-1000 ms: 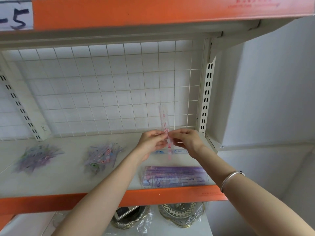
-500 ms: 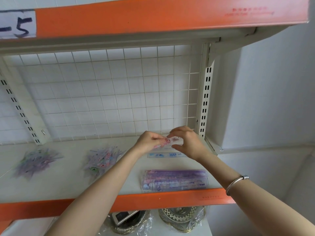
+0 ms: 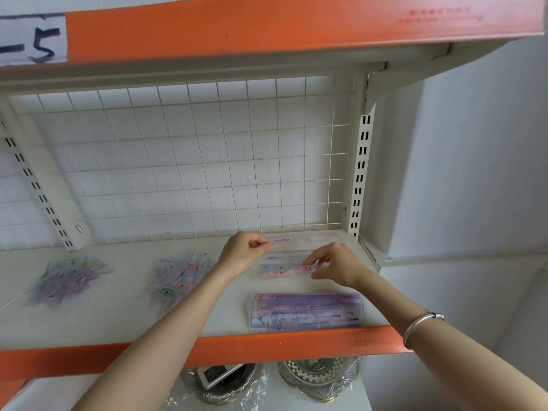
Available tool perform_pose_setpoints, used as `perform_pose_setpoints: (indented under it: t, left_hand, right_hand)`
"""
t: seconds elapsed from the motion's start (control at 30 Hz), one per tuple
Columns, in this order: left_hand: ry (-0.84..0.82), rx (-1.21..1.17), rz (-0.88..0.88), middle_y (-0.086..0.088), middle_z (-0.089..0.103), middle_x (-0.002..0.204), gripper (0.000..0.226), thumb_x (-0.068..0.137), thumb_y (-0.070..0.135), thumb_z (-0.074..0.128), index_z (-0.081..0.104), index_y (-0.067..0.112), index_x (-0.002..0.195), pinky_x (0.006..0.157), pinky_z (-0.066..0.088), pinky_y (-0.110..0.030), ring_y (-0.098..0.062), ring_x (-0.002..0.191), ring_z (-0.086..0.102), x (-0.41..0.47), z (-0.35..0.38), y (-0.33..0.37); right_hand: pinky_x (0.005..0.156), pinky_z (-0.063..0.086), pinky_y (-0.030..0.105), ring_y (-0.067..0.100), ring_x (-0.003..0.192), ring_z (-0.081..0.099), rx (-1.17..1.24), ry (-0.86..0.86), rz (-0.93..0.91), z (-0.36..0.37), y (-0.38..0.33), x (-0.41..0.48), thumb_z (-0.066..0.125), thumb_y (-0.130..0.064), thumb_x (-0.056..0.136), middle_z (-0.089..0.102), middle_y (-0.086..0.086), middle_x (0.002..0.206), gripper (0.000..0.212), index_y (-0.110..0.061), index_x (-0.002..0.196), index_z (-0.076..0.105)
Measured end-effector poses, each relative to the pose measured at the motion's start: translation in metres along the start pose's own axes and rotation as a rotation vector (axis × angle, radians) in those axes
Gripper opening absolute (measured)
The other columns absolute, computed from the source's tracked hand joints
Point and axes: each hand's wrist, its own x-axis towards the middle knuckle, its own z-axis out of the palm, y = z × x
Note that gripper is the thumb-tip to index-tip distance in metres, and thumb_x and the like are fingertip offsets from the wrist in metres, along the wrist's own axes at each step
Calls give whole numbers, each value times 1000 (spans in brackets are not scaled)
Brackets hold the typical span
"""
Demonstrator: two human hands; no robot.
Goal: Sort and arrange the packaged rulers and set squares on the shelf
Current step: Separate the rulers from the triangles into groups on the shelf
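Observation:
On the white shelf board point(image 3: 118, 318), my left hand point(image 3: 241, 255) pinches the left end of a clear pink-printed ruler pack point(image 3: 299, 241) lying near the back grid. My right hand point(image 3: 338, 264) pinches the right end of a pink-patterned ruler point(image 3: 281, 272) lying flat, lengthwise. Between them lies another clear ruler point(image 3: 284, 257). A stack of purple packaged rulers point(image 3: 307, 311) rests near the front edge. Two heaps of packaged set squares sit to the left, the nearer set-square heap point(image 3: 178, 274) with pink prints and the far-left set-square heap point(image 3: 68, 278) mostly purple.
A white wire grid point(image 3: 192, 161) backs the shelf, with a slotted upright point(image 3: 360, 173) at the right. An orange front lip point(image 3: 267, 342) edges the board; another orange shelf point(image 3: 267, 25) hangs overhead. Wrapped patterned dishes point(image 3: 320, 378) stand on the level below.
The pink ruler, held upright in both hands a second ago, has been lowered and now lies flat on the shelf. My hands have moved apart, each on a separate ruler.

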Motion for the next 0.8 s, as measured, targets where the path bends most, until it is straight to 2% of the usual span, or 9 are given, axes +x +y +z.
perform_pose_setpoints:
  t: [0.23, 0.47, 0.7, 0.8]
  left_hand:
    - [38, 73, -9, 12, 68, 85, 14, 88, 31, 66, 74, 20, 93, 90, 49, -34, -11, 89, 63, -6, -3, -7]
    - [16, 92, 3, 14, 67, 85, 15, 89, 33, 65, 74, 21, 92, 89, 48, -32, -9, 87, 60, -10, -2, -10]
    - [-23, 91, 12, 14, 68, 86, 9, 87, 30, 67, 73, 24, 88, 86, 48, -30, -8, 85, 60, -16, 2, -7]
    - [-69, 90, 49, 14, 69, 86, 4, 86, 30, 68, 71, 27, 86, 86, 49, -30, -9, 86, 61, -22, 3, -3]
  right_hand:
    - [67, 44, 7, 6, 75, 58, 25, -61, 51, 7, 8, 0, 78, -9, 73, 72, 0, 88, 20, -15, 92, 77]
    - [60, 39, 4, 3, 69, 52, 8, -62, 82, 9, 8, -1, 79, -13, 73, 63, -14, 76, 16, -19, 88, 77]
    - [64, 40, 8, 4, 73, 53, -18, -60, 75, 9, 8, -4, 75, -14, 76, 68, -3, 88, 13, -22, 86, 77]
    - [63, 39, 6, 1, 71, 52, -21, -38, 53, 8, 6, -7, 75, -16, 79, 65, -7, 84, 8, -20, 86, 76]
